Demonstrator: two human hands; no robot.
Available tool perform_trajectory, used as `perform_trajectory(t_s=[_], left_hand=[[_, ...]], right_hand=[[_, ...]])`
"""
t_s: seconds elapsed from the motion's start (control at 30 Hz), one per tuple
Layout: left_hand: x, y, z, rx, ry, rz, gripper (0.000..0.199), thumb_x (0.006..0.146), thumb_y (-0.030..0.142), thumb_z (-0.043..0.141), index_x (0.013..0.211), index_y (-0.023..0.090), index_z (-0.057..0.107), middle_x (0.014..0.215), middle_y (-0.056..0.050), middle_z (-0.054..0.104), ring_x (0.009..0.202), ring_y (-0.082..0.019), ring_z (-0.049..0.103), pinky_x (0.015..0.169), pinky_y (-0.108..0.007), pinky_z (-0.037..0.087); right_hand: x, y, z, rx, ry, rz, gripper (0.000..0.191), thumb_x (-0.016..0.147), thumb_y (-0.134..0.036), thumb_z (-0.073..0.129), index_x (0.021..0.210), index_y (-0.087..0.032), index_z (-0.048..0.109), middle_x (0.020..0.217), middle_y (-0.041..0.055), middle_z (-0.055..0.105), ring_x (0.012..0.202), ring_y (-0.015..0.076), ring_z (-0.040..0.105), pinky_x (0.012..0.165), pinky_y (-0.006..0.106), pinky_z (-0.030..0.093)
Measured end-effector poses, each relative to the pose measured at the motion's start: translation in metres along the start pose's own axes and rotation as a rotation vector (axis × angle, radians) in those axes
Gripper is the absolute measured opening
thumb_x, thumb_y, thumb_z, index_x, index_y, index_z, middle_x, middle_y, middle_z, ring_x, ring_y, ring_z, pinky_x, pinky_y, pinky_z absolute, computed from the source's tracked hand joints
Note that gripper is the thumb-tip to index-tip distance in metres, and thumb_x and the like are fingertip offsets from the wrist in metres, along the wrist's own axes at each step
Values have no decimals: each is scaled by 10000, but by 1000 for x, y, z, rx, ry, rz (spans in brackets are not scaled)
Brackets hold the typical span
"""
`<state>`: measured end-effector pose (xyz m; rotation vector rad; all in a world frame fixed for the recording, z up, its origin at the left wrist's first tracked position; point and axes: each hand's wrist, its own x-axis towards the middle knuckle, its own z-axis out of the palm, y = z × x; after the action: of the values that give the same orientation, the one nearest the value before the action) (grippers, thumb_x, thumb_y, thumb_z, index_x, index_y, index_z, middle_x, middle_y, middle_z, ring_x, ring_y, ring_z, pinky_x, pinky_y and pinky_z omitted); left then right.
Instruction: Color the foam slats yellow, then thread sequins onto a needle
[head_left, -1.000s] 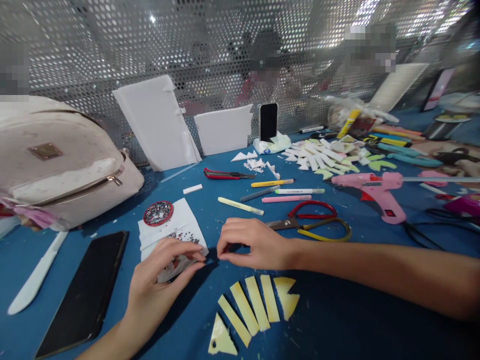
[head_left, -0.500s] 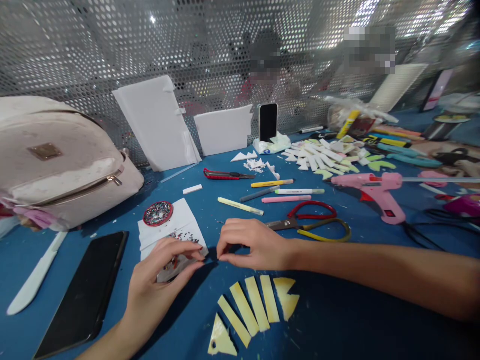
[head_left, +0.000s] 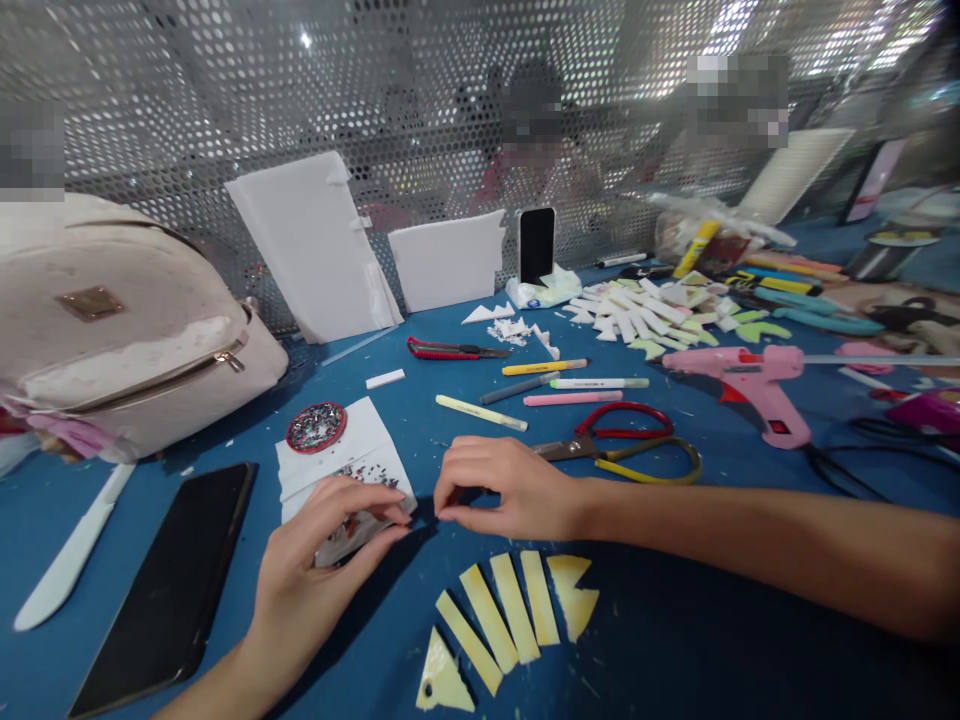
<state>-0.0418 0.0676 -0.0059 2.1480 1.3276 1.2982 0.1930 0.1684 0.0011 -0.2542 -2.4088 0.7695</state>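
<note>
My left hand (head_left: 322,550) is curled over a small clear bag (head_left: 345,540) of dark bits, thumb and fingertips nearly meeting at its edge. The bag lies by a white sheet (head_left: 382,450) sprinkled with specks, where a red-rimmed round dish (head_left: 316,427) of glittery bits stands. To the right, my right hand (head_left: 510,490) rests with thumb and forefinger closed together; anything between them is too small to make out. Below the hands lie several yellow strips (head_left: 514,605), with a triangular piece (head_left: 442,675) at the left end and a notched piece (head_left: 574,595) at the right.
Scissors (head_left: 577,447), markers (head_left: 480,412) and a red cutter (head_left: 450,349) lie beyond my hands. A pink glue gun (head_left: 765,385) and a pile of white pieces (head_left: 645,310) are at the right. A black phone (head_left: 165,590), white knife (head_left: 75,560) and backpack (head_left: 135,320) are left.
</note>
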Motion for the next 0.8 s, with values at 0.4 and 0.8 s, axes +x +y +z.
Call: perform_trajectory(t_s=[0.4, 0.8], left_hand=[[2, 1, 0, 5, -3, 20, 263, 897, 155, 748, 1123, 271, 682, 915, 33, 736, 864, -141, 681, 808, -261, 523], [0, -1, 0, 29, 6, 23, 254, 893, 159, 754, 1113, 267, 689, 927, 27, 735, 873, -146, 677, 811, -268, 526]], right_hand=[[0, 2, 1, -10, 3, -14, 58, 952, -171, 649, 905, -155, 679, 839, 21, 680, 822, 143, 586, 726, 244, 454], [-1, 1, 1, -10, -6, -8, 52, 948, -165, 652, 907, -155, 683, 839, 20, 681, 824, 143, 589, 731, 249, 461]])
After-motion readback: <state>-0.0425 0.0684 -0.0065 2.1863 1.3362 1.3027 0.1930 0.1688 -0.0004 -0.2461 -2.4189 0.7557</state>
